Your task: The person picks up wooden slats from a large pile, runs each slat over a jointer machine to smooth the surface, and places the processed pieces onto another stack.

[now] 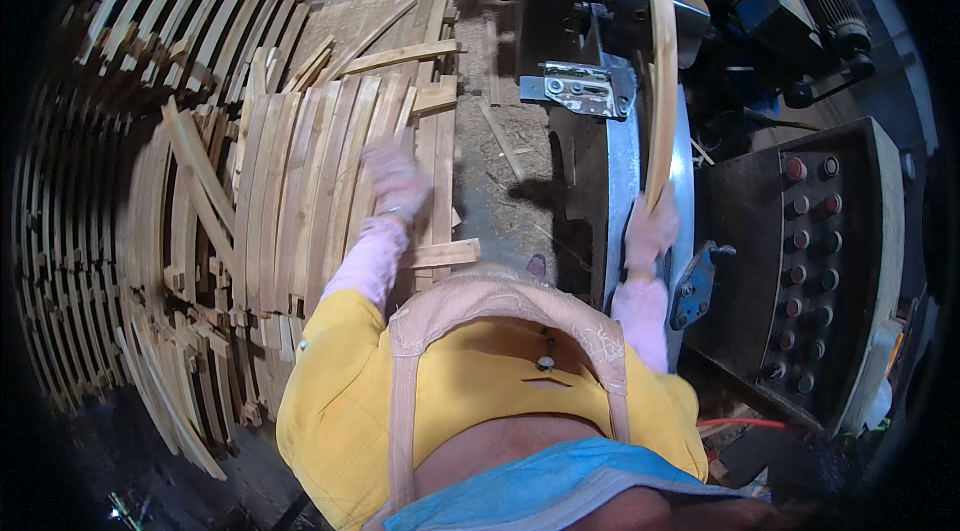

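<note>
The right hand [650, 231] is closed around the lower end of a curved wooden strip [662, 91], which runs up toward twelve o'clock along the grey metal bed [622, 171] of the machine. The left hand [393, 181] is blurred; it seems spread flat on the stack of wooden strips [300, 191] at nine o'clock, though I cannot tell whether it grips one. A control panel with round buttons [810, 261] sits at three o'clock.
</note>
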Action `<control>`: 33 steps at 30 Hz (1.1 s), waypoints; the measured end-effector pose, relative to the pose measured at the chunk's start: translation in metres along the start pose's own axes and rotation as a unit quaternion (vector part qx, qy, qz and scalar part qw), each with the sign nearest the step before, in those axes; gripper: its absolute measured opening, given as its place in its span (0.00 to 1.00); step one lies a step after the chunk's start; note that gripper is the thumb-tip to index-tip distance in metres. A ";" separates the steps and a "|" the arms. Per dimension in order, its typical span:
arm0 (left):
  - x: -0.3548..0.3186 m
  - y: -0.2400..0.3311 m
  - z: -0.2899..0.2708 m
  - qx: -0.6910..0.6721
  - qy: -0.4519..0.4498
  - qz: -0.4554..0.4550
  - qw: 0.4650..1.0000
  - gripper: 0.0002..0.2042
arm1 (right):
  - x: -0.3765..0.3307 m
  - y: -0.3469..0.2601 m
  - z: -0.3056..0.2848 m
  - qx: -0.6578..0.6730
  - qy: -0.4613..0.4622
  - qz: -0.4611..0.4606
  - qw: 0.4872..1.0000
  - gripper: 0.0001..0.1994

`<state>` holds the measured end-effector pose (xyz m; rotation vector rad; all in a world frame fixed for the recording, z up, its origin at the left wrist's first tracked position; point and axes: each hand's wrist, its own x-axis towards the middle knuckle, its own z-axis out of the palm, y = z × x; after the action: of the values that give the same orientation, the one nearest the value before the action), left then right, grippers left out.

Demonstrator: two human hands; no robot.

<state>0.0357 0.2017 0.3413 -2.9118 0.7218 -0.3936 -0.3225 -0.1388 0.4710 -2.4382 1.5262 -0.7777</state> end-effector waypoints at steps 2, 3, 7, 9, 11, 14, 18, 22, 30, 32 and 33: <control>-0.005 -0.002 -0.064 -0.092 -0.071 0.001 0.993 0.36 | -0.067 0.013 -0.045 -0.060 -0.007 0.066 0.996 0.23; -0.005 -0.005 -0.101 -0.055 -0.140 0.012 0.989 0.38 | -0.097 0.021 -0.070 -0.079 -0.055 0.122 0.988 0.22; -0.016 -0.022 -0.095 0.035 -0.218 0.005 0.975 0.43 | -0.183 0.076 -0.103 -0.134 -0.108 0.102 0.980 0.27; -0.009 -0.013 -0.107 0.012 -0.192 -0.006 0.981 0.39 | -0.182 0.072 -0.110 -0.127 -0.123 0.116 0.977 0.26; -0.013 -0.016 -0.099 -0.026 -0.165 -0.015 0.986 0.37 | -0.157 0.077 -0.086 -0.108 -0.014 0.029 0.994 0.24; 0.000 -0.018 -0.126 -0.110 -0.186 -0.063 0.974 0.37 | -0.080 0.065 -0.034 -0.051 0.091 -0.068 0.992 0.22; 0.016 -0.030 -0.137 -0.240 -0.181 -0.152 0.942 0.44 | -0.019 0.048 -0.009 -0.114 -0.011 -0.081 0.990 0.18; 0.063 -0.001 -0.117 -0.440 -0.036 -0.031 0.897 0.44 | 0.029 0.035 0.023 -0.063 0.029 -0.126 0.990 0.16; 0.086 0.217 -0.164 -0.643 0.008 0.051 0.764 0.43 | -0.023 -0.098 -0.030 0.250 -0.245 -0.155 0.924 0.39; 0.058 0.252 -0.196 -0.636 -0.046 0.073 0.767 0.46 | -0.062 -0.083 -0.045 0.167 -0.214 -0.101 0.957 0.40; 0.032 0.264 -0.242 -0.703 -0.050 0.041 0.709 0.47 | -0.086 -0.052 -0.035 0.146 -0.184 -0.054 0.970 0.41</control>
<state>-0.1206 -0.0578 0.5348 -4.0794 1.6850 0.7119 -0.3290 -0.0351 0.4921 -2.2957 1.0695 -0.4864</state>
